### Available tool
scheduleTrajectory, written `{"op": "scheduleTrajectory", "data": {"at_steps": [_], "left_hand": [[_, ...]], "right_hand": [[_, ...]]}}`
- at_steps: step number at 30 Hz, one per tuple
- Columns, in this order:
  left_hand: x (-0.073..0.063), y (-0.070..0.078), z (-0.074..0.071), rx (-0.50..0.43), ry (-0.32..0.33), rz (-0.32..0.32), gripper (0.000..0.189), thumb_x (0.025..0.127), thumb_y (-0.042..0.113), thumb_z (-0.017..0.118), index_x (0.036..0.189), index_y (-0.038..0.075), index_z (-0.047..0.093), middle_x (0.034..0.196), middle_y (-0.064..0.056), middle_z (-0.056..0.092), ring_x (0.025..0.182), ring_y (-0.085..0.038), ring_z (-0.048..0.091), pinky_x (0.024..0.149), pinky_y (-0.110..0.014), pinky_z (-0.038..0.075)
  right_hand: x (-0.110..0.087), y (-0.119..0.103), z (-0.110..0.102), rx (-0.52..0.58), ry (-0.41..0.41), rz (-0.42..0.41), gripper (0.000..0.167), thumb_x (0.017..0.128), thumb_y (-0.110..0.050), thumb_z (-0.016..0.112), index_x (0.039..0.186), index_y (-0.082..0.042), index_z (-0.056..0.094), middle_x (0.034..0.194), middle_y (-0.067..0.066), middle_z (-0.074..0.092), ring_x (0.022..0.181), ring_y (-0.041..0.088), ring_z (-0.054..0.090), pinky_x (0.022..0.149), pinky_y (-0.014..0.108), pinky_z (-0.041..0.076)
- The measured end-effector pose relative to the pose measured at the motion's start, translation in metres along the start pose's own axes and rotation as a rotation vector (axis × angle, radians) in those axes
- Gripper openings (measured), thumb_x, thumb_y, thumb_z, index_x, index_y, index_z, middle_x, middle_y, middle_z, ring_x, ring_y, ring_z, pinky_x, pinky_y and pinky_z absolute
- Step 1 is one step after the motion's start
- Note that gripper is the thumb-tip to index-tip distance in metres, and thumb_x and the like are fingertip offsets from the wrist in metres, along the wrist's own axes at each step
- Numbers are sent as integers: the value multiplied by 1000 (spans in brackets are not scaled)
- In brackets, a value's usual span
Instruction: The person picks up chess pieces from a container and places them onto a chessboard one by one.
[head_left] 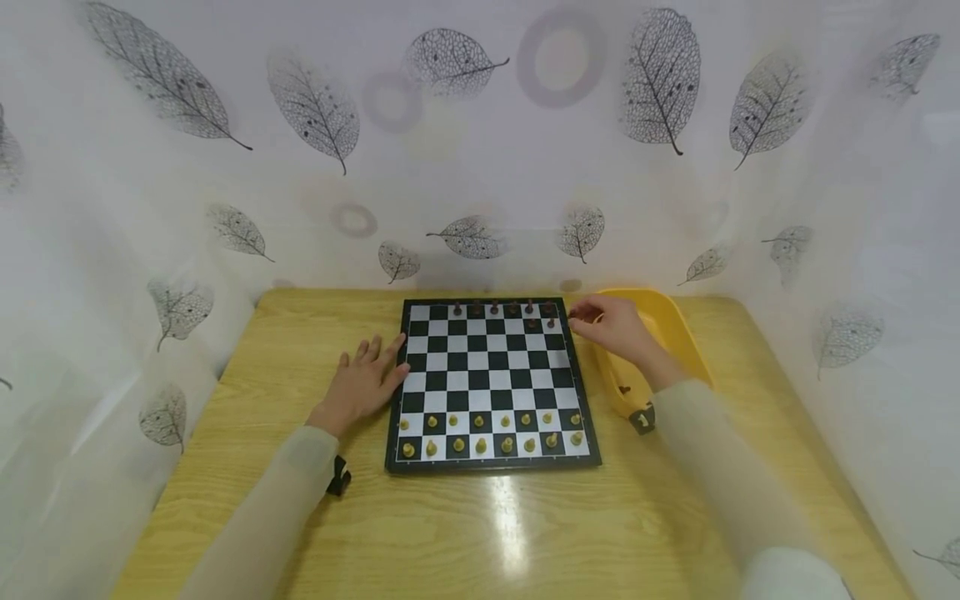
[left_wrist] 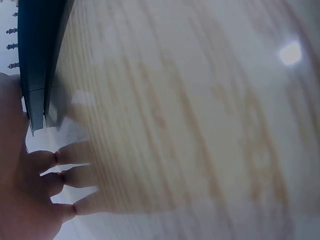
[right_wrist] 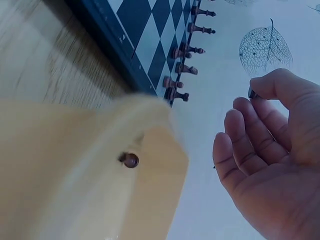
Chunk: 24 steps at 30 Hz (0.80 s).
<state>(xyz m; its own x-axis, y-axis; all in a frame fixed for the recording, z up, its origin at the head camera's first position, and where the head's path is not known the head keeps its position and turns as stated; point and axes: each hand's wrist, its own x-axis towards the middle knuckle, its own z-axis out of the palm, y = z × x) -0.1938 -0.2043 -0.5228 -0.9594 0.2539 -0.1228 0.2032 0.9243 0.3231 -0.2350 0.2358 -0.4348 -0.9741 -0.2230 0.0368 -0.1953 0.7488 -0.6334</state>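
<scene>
A black-and-white chessboard [head_left: 487, 360] lies on the table. Yellow chess pieces [head_left: 481, 447] stand in two rows along its near side, and dark red chess pieces [head_left: 494, 307] line part of the far side. At the board's left edge my left hand [head_left: 360, 387] lies with fingers spread, thumb and a fingertip touching the frame. Beyond the far right corner, my right hand [head_left: 617, 327] pinches a small dark chess piece [right_wrist: 252, 93] between thumb and forefinger. Its kind is mostly hidden by the fingers.
A yellow plastic tray [head_left: 678, 333] stands right of the board, partly under my right forearm. Inside it lies a dark red chess piece [right_wrist: 131, 160]. Behind the wooden table [head_left: 435, 533] hangs a white curtain [head_left: 465, 150] with a leaf print.
</scene>
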Motion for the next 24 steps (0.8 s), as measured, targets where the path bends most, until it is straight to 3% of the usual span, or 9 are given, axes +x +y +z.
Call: {"op": "scheduleTrajectory", "data": {"at_steps": [6, 11, 19, 24], "left_hand": [[0, 0, 1, -3, -1, 3, 70, 111, 59, 29, 171, 25, 17, 172, -29, 16, 159, -55, 16, 125, -77, 9], [0, 1, 0, -7, -6, 1, 70, 111, 60, 30, 171, 26, 17, 173, -28, 15, 159, -54, 15, 125, -76, 9], [-2, 1, -1, -8, -1, -1, 70, 111, 60, 29, 171, 25, 17, 173, -28, 16, 159, -54, 15, 125, -77, 9], [-1, 0, 1, -6, 0, 6, 71, 111, 61, 28, 171, 26, 16, 173, -28, 16, 159, -53, 15, 125, -76, 9]], "right_hand": [[16, -5, 16, -2, -12, 10, 25, 97, -21, 73, 116, -4, 73, 108, 15, 73, 98, 30, 63, 81, 36, 56], [28, -9, 27, -17, -18, -40, 21, 96, -19, 74, 111, -4, 75, 103, 14, 73, 93, 28, 63, 81, 37, 56], [45, -16, 42, -29, -44, -49, 23, 97, -18, 74, 115, -3, 75, 104, 13, 73, 92, 27, 63, 79, 36, 58], [52, -19, 50, -63, -56, -54, 27, 98, -19, 73, 119, -1, 74, 111, 17, 74, 98, 30, 66, 86, 43, 59]]}}
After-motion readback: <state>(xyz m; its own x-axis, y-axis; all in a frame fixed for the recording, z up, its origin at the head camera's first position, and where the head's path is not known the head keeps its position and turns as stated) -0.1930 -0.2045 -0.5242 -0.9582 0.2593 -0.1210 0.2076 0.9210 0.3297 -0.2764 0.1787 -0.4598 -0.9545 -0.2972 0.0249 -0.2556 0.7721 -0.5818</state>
